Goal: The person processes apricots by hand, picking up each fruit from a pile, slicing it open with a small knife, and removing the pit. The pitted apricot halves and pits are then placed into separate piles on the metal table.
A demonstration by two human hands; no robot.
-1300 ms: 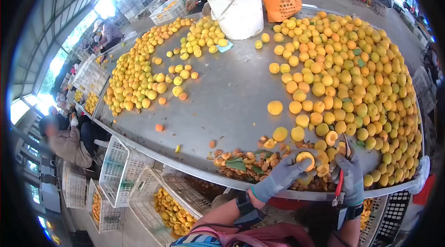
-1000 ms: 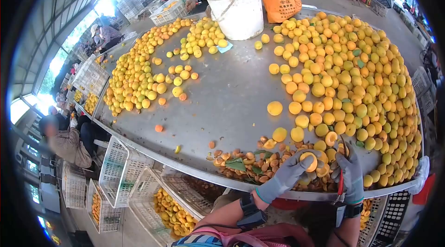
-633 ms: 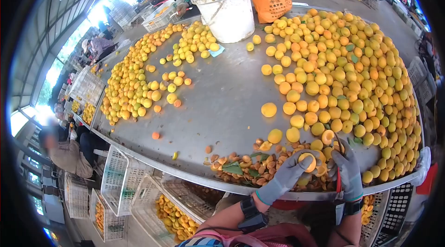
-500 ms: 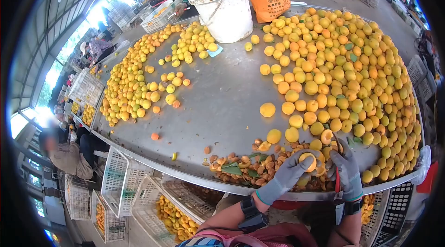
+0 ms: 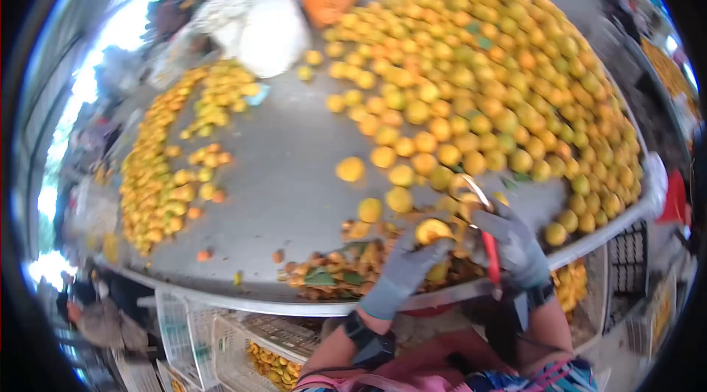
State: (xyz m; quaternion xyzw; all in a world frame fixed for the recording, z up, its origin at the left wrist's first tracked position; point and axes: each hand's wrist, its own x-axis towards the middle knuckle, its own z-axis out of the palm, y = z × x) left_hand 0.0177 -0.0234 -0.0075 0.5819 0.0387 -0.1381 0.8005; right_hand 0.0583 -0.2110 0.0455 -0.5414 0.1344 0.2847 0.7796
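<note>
Two gloved hands meet at lower centre: the left hand (image 5: 403, 268) grips an apricot (image 5: 431, 231) in its fingers, the right hand (image 5: 517, 246) clasps a red-handled tool (image 5: 491, 261).

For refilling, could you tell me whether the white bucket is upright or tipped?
Apparently upright: the white bucket stands on its base on the table, though blurred.

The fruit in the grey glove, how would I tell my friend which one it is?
Start at the big metal table under the yellow heap, then go to its near edge. There the left hand pinches one fruit; only it is held in a grey glove, beside the red-handled tool in the right hand.
</note>
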